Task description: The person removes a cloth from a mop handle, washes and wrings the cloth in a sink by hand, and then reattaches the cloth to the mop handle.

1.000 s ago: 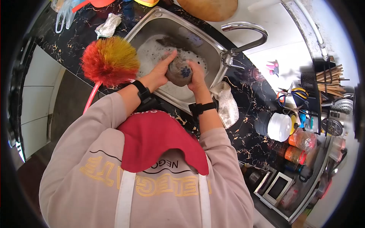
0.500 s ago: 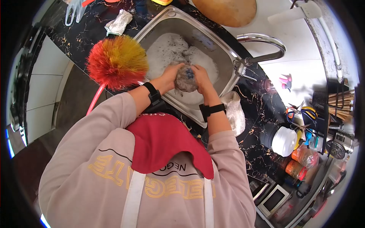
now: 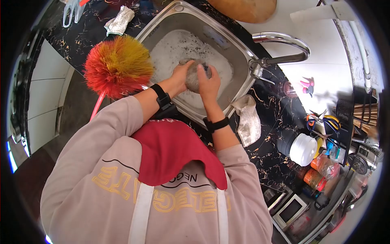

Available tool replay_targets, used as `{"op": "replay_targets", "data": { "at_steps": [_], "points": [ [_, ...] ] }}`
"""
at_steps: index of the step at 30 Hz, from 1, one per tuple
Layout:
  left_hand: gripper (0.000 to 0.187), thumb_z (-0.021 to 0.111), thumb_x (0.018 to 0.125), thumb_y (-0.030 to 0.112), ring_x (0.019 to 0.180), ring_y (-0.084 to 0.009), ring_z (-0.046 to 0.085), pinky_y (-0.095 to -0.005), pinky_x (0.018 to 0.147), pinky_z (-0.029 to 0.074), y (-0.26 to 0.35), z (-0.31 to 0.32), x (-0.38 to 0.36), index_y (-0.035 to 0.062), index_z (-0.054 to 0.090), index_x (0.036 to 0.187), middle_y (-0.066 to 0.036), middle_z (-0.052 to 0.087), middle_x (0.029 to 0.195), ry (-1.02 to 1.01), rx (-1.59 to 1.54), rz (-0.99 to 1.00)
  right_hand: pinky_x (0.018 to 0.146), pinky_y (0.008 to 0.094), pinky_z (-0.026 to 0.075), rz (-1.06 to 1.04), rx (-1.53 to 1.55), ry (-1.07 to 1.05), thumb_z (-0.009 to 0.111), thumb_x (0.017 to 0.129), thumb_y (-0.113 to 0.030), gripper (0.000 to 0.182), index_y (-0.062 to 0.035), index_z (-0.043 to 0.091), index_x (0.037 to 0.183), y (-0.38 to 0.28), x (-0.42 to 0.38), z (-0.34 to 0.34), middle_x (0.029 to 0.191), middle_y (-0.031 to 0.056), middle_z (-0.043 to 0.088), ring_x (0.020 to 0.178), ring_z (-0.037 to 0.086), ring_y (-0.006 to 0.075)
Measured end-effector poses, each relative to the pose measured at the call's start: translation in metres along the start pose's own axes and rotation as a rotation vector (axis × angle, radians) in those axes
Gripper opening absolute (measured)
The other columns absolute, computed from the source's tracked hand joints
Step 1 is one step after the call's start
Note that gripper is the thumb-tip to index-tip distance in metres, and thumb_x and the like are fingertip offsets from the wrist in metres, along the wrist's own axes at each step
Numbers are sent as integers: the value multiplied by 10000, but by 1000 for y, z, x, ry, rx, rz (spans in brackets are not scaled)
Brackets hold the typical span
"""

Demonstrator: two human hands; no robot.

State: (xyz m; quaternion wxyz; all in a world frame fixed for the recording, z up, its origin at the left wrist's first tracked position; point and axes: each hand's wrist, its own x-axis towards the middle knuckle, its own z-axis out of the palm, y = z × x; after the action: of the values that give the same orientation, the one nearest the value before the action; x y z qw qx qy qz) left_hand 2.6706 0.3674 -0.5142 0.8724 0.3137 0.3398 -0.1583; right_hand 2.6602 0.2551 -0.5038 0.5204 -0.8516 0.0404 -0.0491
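Note:
A rounded greyish bundle [image 3: 193, 77], wet and apparently cloth, is held above the soapy water [image 3: 172, 51] in the steel sink [image 3: 140, 38]. My left hand [image 3: 178, 78] grips its left side with the fingers wrapped around it. From the right, my right hand [image 3: 209, 82] presses on the bundle, its fingers over the top. The undersides of the bundle and of my fingers are hidden. Beside the sink at the left is a red and yellow fluffy duster [image 3: 118, 67].
A chrome faucet [image 3: 284, 38] arches at the sink's right. White cloths lie on the dark counter, one right of the sink [image 3: 248, 122] and one at upper left [image 3: 120, 21]. Further right are a white lidded container [image 3: 303, 149], jars [image 3: 315, 179] and scissors.
My right hand has shifted over the top of the bundle, and more of its fingers show. The bundle has turned slightly and sits a little higher and further left.

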Motion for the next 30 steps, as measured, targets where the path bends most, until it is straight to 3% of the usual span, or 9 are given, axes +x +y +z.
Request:
{"op": "replay_targets", "data": {
  "at_steps": [5, 7, 11, 13, 17, 19, 22, 28, 30],
  "points": [
    [330, 413, 939, 261, 992, -241, 577, -400, 833, 492, 1, 13, -5, 19, 486, 1151, -106, 561, 1100, -5, 84, -77, 858, 375, 421, 336, 388, -154, 609, 799, -402, 569, 92, 534, 1074, 33, 24, 0, 1038, 200, 582, 929, 573, 312],
    [330, 438, 929, 260, 992, -239, 571, -392, 836, 488, 0, 12, -3, 11, 492, 1138, -108, 556, 1105, -34, 159, -46, 873, 374, 415, 719, 645, -239, 578, 820, -407, 602, 94, 506, 1147, 31, 26, -3, 1060, 188, 584, 944, 570, 300],
    [325, 493, 901, 243, 987, -234, 567, -381, 821, 490, -7, 6, 0, 8, 499, 1126, -104, 552, 1111, -11, 273, -43, 882, 376, 407, 820, 769, -350, 565, 826, -438, 629, 80, 490, 1174, 31, 29, -14, 1085, 167, 575, 981, 551, 299],
    [331, 548, 865, 220, 1004, -232, 551, -389, 847, 471, -15, 5, 6, 11, 505, 1118, -99, 550, 1115, -22, 246, 105, 895, 382, 398, 727, 460, -411, 553, 834, -453, 619, 77, 494, 1148, 26, 39, -33, 1104, 181, 561, 1040, 519, 305],
    [338, 578, 842, 208, 1033, -239, 536, -415, 894, 439, 5, 25, -3, 21, 508, 1115, -96, 548, 1122, -112, 33, 56, 876, 425, 400, -415, -561, 204, 663, 765, -351, 530, 14, 521, 1122, -10, 58, -116, 1087, 213, 534, 1011, 514, 345],
    [328, 589, 836, 211, 1068, -250, 518, -439, 927, 412, 11, 28, 1, 33, 516, 1101, -97, 546, 1134, -117, -49, -3, 842, 438, 414, -527, -916, 435, 687, 734, -300, 476, -22, 540, 1091, -22, 67, -158, 1056, 186, 542, 973, 528, 350],
    [320, 629, 808, 150, 1012, -257, 547, -490, 858, 463, 12, 37, 1, 52, 488, 1078, -118, 557, 1067, -89, -181, -64, 830, 444, 423, -328, -1148, 119, 652, 768, -276, 409, -35, 541, 1080, 14, 78, -191, 1054, 166, 550, 980, 533, 344],
    [257, 615, 835, 170, 929, -250, 587, -437, 824, 488, 15, 53, -1, 32, 513, 1026, -112, 587, 1021, -145, -200, -34, 898, 423, 412, 190, -945, -73, 581, 829, -223, 372, -10, 529, 1130, 27, 61, -181, 1116, 225, 531, 1046, 512, 363],
    [239, 613, 833, 171, 925, -247, 587, -425, 814, 490, 15, 55, -3, 31, 528, 1008, -113, 591, 1012, -144, -187, -33, 897, 422, 416, -39, -1052, 97, 571, 836, -232, 392, -3, 515, 1150, 29, 51, -172, 1128, 231, 527, 1045, 512, 369]
  ]
}}
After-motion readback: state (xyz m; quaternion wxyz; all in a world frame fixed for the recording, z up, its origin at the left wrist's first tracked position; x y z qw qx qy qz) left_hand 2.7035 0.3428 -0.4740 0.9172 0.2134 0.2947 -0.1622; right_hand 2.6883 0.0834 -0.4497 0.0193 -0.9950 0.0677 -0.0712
